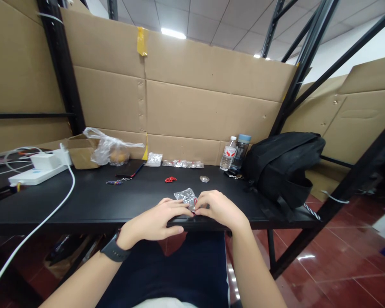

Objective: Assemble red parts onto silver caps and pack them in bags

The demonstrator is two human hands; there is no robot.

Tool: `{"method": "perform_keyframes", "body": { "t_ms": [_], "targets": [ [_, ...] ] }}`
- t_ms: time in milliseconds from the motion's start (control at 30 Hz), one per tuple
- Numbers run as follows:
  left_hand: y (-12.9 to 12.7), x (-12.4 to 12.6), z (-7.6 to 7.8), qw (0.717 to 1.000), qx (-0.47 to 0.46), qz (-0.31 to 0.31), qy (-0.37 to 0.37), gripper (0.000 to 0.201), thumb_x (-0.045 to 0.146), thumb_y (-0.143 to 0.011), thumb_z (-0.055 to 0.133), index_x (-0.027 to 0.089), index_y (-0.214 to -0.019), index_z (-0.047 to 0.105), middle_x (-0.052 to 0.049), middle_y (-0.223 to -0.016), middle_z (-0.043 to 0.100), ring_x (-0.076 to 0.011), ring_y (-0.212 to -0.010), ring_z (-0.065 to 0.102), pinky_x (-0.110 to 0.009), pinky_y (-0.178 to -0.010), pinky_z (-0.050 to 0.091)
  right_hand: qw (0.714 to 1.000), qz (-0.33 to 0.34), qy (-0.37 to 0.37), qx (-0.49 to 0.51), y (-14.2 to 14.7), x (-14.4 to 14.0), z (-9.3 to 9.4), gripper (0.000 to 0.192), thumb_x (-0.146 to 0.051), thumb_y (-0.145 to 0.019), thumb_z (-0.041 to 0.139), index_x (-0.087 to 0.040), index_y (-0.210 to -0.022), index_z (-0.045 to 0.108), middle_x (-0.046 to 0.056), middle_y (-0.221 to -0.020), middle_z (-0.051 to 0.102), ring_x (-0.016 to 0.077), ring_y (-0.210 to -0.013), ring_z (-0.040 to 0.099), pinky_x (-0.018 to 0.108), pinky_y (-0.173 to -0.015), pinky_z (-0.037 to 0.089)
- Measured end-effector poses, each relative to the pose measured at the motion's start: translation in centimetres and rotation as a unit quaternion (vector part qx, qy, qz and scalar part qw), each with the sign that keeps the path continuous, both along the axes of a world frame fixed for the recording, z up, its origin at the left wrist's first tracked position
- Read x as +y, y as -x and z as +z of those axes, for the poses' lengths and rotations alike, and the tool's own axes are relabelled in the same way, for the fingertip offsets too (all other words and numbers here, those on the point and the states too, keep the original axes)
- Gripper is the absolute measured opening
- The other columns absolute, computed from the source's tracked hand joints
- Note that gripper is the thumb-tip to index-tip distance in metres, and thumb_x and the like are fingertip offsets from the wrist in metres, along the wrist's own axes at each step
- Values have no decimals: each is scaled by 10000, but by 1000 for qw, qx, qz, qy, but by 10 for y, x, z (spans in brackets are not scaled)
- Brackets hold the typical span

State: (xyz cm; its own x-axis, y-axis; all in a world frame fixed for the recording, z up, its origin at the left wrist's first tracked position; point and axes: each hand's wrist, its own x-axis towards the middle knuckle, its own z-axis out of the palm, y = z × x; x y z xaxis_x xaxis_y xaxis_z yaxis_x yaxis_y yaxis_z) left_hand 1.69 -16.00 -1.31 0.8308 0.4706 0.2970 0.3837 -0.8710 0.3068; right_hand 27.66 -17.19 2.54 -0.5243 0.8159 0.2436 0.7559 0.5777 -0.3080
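A small crinkled clear plastic bag (186,196), glossy and creased, with something red showing at its lower edge, lay on the matte black table (93,205). The left hand (162,218) and right hand (218,208) had come together at the table's near edge, fingertips pinching the bag between them. A small red piece (170,179) sat beyond the hands.

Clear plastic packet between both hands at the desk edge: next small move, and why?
Probably pull the clear plastic packet open. Both the left hand and the right hand pinch it at the near edge of the desk, and a small red piece seems to show at the fingertips, apparently still inside.
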Motion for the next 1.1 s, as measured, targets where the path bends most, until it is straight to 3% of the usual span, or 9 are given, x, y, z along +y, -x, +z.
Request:
{"method": "perform_keyframes", "body": {
  "t_ms": [233, 333, 467, 867, 967, 1033, 1100],
  "targets": [
    [1, 2, -5, 1000, -2, 3, -11, 399, 338, -977, 594, 383, -1372, 627, -36, -1549, 512, -262, -1450, 443, -440, -1197, 302, 999, 41, 1, -10, -3, 2, 1, 225, -121, -858, 729, -289, -991, 797, 15, -1019, 715, 172, -912, 678, 264, -837, 468],
    [2, 0, -3, 1000, 2, 2, -15, 381, 339, -972, 599, 388, -1347, 649, -29, -1577, 473, -276, -1461, 422, -446, -1197, 296, 1000, -3, -30, -3, 1, 4, -2, 153, -144, -834, 772, -265, -927, 758, -5, -964, 690, 160, -885, 659, 254, -786, 446],
    [3, -3, 0, 1000, -6, 2, -23, 387, 325, -964, 607, 388, -1342, 656, -30, -1587, 458, -288, -1471, 404, -435, -1176, 330, 996, -56, -71, -4, 10, 8, -6, 197, -220, -806, 824, -259, -948, 692, -16, -999, 658, 150, -888, 635, 241, -696, 388],
    [4, -4, 6, 1000, -4, -3, -15, 291, 327, -946, 633, 373, -1219, 723, -9, -1572, 473, -282, -1451, 418, -436, -1174, 327, 969, -191, -153, -8, 42, 24, -29, 258, -259, -822, 806, -252, -968, 594, -1, -982, 640, 173, -838, 620, 259, -641, 342],
    [7, -2, 8, 999, -28, 22, -19, 212, 329, -930, 644, 333, -1118, 741, -20, -1496, 548, -269, -1377, 493, -418, -1146, 355, 982, -143, -123, 17, 42, 16, -21, 238, -257, -831, 791, -257, -992, 616, 2, -1005, 646, 175, -865, 625, 252, -670, 386],
    [7, -1, 7, 997, -57, 43, -23, 247, 286, -909, 639, 304, -1147, 700, -38, -1407, 608, -254, -1304, 544, -401, -1114, 386, 995, -45, -82, 44, 33, 9, -10, 182, -281, -885, 739, -265, -1036, 638, 6, -1059, 658, 172, -907, 630, 252, -724, 433],
    [5, 2, 4, 993, -88, 67, -33, 367, 216, -887, 607, 282, -1248, 625, -54, -1344, 638, -243, -1256, 565, -386, -1085, 407, 995, 43, -52, 79, 20, 3, 1, 111, -259, -1003, 568, -255, -1068, 658, 23, -1091, 671, 168, -969, 635, 267, -837, 465]
  ]
}}
